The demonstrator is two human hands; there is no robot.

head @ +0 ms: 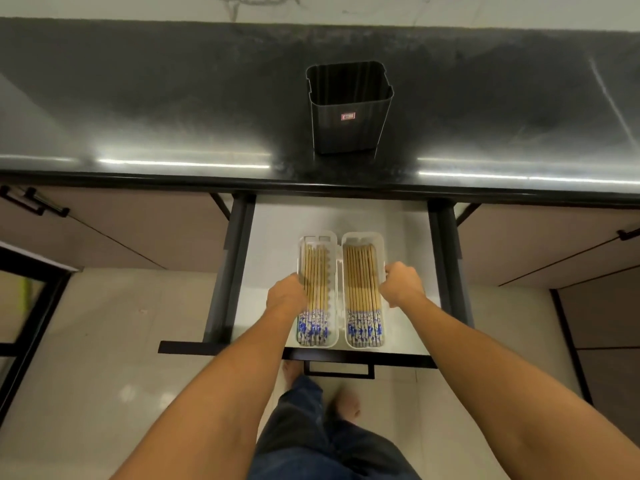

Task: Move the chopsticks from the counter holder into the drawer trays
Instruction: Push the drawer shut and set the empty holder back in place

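Observation:
Two white trays lie side by side in the open drawer (277, 244). The left tray (333, 271) and the right tray (362, 239) each hold several wooden chopsticks (362, 282) with blue-and-white patterned ends. My left hand (287, 294) grips the left tray's outer edge, fingers curled over it onto the chopsticks. At the right tray's outer edge, my right hand (401, 280) is curled round the rim. The black holder (349, 126) stands upright on the dark counter, with nothing showing inside it.
The dark counter (173, 109) runs across the top, its front edge overhanging the drawer. Black drawer rails (235, 265) flank the trays. The drawer front with its black handle (339, 370) is nearest me. Closed cabinet doors sit on both sides. My legs and feet stand below.

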